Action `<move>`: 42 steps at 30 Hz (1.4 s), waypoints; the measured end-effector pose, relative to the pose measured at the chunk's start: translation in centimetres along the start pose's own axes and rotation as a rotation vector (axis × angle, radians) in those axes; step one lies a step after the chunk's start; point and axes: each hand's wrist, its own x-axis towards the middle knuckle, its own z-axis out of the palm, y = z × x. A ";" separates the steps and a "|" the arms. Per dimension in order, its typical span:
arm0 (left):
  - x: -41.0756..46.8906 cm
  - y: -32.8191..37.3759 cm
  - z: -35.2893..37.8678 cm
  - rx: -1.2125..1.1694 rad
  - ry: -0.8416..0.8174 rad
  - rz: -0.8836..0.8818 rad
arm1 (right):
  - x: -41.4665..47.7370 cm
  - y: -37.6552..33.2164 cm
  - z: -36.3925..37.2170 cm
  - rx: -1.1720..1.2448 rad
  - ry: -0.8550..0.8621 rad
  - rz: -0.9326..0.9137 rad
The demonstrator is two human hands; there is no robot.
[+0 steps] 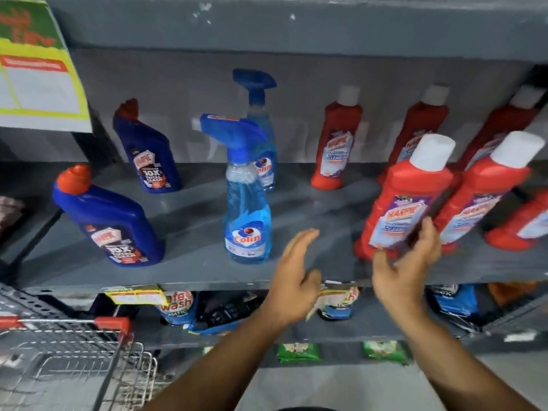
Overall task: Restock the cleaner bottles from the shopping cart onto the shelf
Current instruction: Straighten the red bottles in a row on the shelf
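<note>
Right hand (pixel 404 271) fingers spread, touching near red bottle (pixel 406 197); left hand (pixel 293 277) spread, empty. Bottle probably heavy, slick; grip mid-body.

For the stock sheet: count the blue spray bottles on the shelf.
2. One spray bottle stands at the front of the shelf, centre; the other stands right behind it near the back wall. None seems hidden.

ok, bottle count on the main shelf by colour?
Dark blue, orange cap: 2
Light blue spray: 2
Red, white cap: 6, the far-right one cut off by the frame
Total: 10
</note>
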 end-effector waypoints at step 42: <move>4.8 7.0 21.0 -0.100 -0.110 -0.279 | 10.1 11.3 -11.0 -0.030 -0.626 0.250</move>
